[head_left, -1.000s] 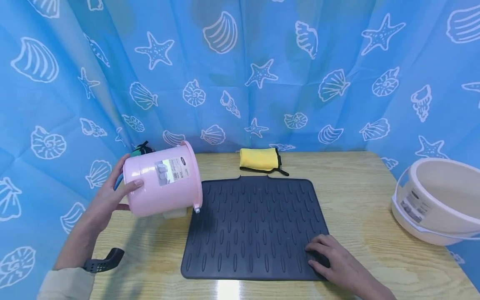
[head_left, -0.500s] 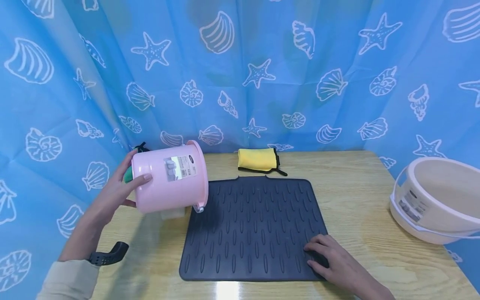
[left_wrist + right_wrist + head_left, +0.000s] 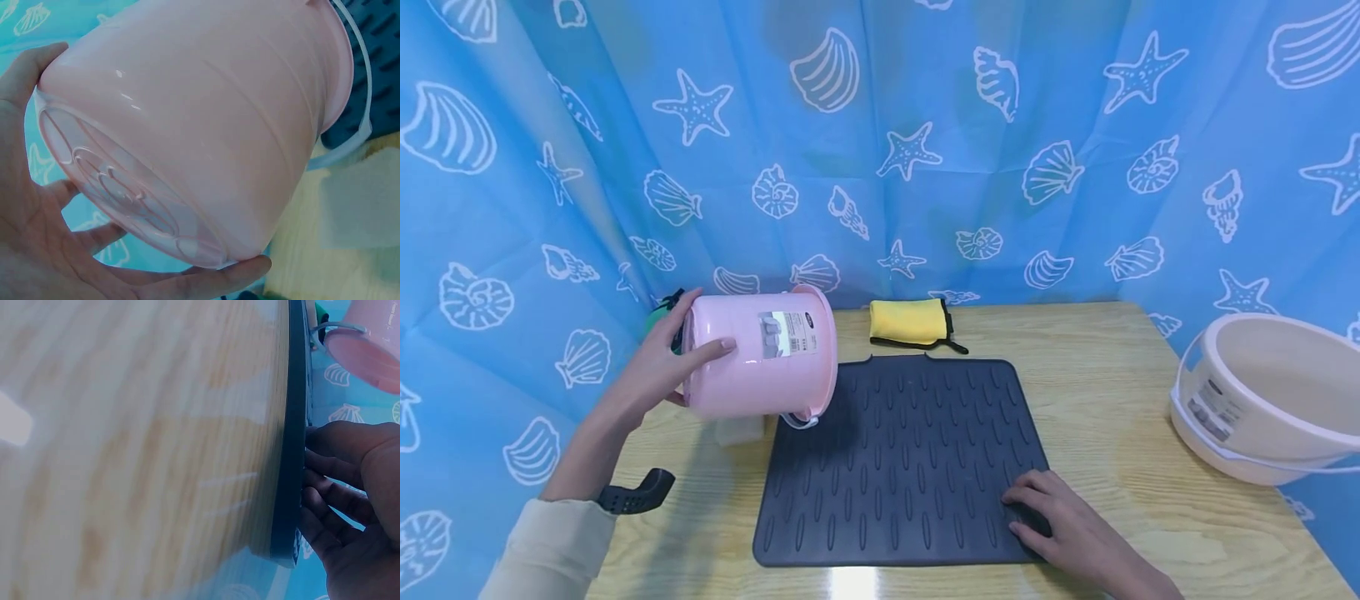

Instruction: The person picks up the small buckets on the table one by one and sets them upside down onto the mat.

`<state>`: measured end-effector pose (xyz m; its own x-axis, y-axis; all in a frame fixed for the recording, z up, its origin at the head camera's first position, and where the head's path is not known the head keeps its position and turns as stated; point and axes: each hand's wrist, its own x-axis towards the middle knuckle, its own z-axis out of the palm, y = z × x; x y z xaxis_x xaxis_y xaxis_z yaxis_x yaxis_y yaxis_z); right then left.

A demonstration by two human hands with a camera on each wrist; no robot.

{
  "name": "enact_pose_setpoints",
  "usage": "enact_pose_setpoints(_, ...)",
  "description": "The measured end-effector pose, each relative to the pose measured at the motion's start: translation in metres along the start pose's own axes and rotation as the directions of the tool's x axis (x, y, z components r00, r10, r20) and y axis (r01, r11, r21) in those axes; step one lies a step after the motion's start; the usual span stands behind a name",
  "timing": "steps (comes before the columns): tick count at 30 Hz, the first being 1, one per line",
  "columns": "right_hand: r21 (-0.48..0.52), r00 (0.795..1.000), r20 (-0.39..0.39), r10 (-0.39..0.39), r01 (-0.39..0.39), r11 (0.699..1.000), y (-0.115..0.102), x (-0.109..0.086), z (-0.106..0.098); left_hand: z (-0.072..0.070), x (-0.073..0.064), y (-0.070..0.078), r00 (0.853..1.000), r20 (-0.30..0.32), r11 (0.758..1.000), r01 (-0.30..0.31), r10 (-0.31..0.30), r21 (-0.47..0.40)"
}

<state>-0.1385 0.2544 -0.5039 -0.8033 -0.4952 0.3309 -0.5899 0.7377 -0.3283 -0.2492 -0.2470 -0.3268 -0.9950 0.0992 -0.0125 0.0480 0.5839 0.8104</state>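
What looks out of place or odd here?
Only the pink bucket stands out: the left grip holds it sideways by its base, mouth facing right, while the cream bucket sits upright. No spill or damage shows.

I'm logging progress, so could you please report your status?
Left hand gripping pink bucket by its base, tipped sideways. Right hand on mat. Possibly in the way: pale block, partly hidden in head view.

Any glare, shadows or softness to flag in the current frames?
Head view: white glare on the table at the bottom edge, soft shadow below the pink bucket; left wrist view: small highlights on the pink bucket's side, bluish cast; right wrist view: bright glare at the left edge, wood grain looks soft.
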Motion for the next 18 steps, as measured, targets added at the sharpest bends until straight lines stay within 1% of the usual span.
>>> enact_pose_setpoints(3, -0.001, 1.0, -0.008, -0.007, 0.007, 1.0, 0.0, 0.001, 0.001, 0.001, 0.003, 0.005, 1.0, -0.001, 1.0, -0.017, 0.017, 0.02)
enact_pose_setpoints(6, 0.0, 1.0, 0.002, 0.0, 0.0, 1.0, 0.001, 0.0, -0.001, 0.005, 0.008, 0.011, 0.999, 0.006, 0.998, -0.04, 0.04, 0.043)
enact_pose_setpoints(8, 0.002, 1.0, 0.012, 0.004, -0.004, 1.0, 0.001, 0.0, -0.002, 0.007, 0.01, 0.015, 0.999, 0.006, 0.996, -0.047, 0.047, 0.073)
enact_pose_setpoints(13, 0.007, 1.0, 0.03, 0.005, -0.005, 1.0, 0.0, 0.0, -0.004, 0.015, 0.014, 0.026, 1.0, 0.013, 0.986, -0.023, 0.021, 0.162)
enact_pose_setpoints(16, 0.007, 1.0, 0.028, -0.001, 0.001, 1.0, 0.0, 0.0, -0.003, 0.021, 0.017, 0.033, 1.0, 0.026, 0.98, -0.014, 0.009, 0.198)
enact_pose_setpoints(18, 0.006, 1.0, 0.02, -0.006, 0.006, 1.0, 0.0, -0.001, -0.003, 0.024, 0.019, 0.039, 0.999, 0.031, 0.976, -0.018, 0.012, 0.218)
